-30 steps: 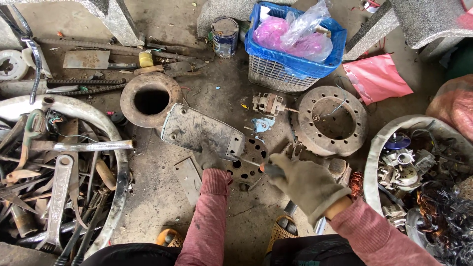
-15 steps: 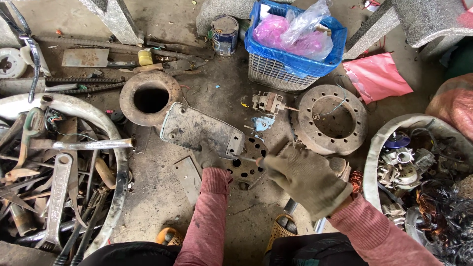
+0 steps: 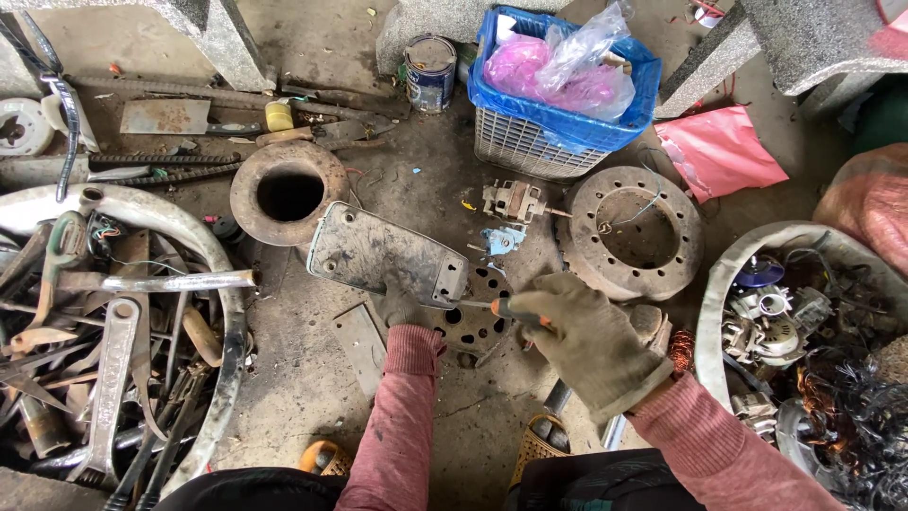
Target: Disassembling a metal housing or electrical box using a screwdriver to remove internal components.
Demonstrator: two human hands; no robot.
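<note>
Gloves cover both hands. The right hand (image 3: 588, 343) is clenched round one screwdriver (image 3: 499, 308) with an orange-and-black handle, its thin shaft pointing left to the near right corner of one flat grey metal casing (image 3: 388, 255). That casing lies tilted in the middle of the concrete floor (image 3: 312, 378), its right end resting over one round perforated disc (image 3: 470, 317). The left hand (image 3: 405, 308) sits under the casing's near edge and touches it; its fingers are hidden, so I cannot tell whether they grip or merely steady it. Just left and beyond the casing stands one rusty round flange (image 3: 288, 189) with a dark hole. To the right lies one large brake drum (image 3: 632, 230) ringed with holes, and between it and the casing are one small motor part (image 3: 512, 201) and a blue scrap. Farther off stand one blue plastic basket (image 3: 558, 123) holding pink and clear bags, and one tin can (image 3: 430, 71) to its left. Two curved metal rims border the scene: the left rim (image 3: 203, 274) encloses wrenches and rods, the right rim (image 3: 733, 284) encloses small motors and copper wire.
</note>
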